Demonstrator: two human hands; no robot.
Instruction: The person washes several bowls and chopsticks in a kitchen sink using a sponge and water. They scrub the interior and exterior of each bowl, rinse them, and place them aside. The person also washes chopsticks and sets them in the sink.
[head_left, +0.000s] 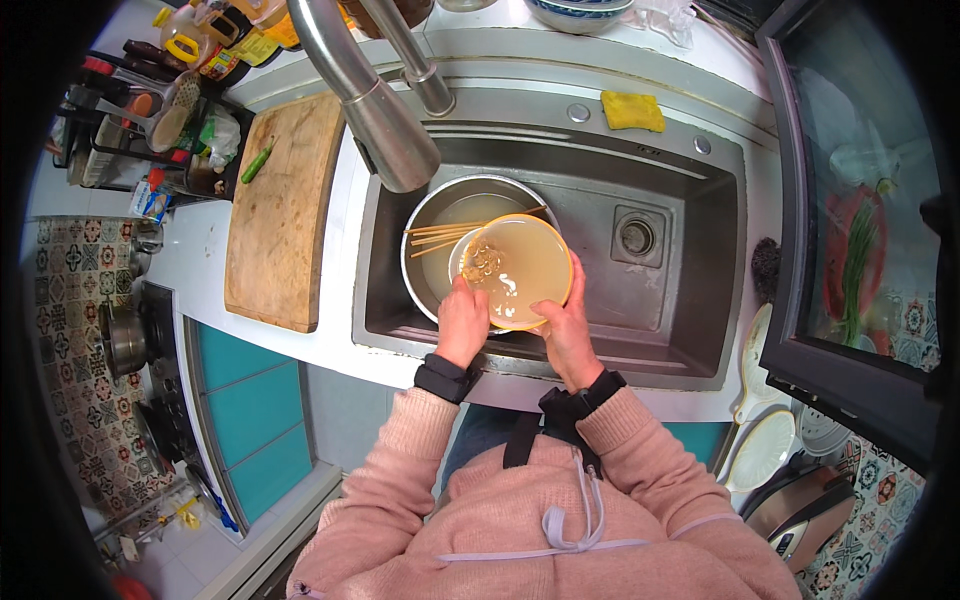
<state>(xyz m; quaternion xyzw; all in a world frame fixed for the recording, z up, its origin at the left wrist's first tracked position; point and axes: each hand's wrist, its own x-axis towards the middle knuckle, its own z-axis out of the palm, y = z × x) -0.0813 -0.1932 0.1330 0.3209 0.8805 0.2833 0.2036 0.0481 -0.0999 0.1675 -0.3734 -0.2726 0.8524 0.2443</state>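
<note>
A yellow-rimmed bowl [530, 260] with cloudy, pale liquid is held over the right part of a round metal pot [414, 277] in the sink. My right hand [568, 340] grips its lower right side, thumb over the rim and fingers around the outside. At the lower left rim, my left hand [463, 322] is closed against the bowl, fingertips partly hidden. A tan, curly clump [484, 262] shows inside the bowl by those fingers; its kind is unclear. Several wooden chopsticks [432, 237] lie across the pot, which also contains cloudy water. Another white bowl [457, 262] shows partly beneath.
A steel faucet [395, 135] hangs over the sink [690, 300], whose drain [636, 236] is at the right. A yellow cloth [632, 111] lies on the back ledge. On the left counter is a cutting board [275, 240] with a green chili [256, 164]. An open window [780, 200] juts in at right.
</note>
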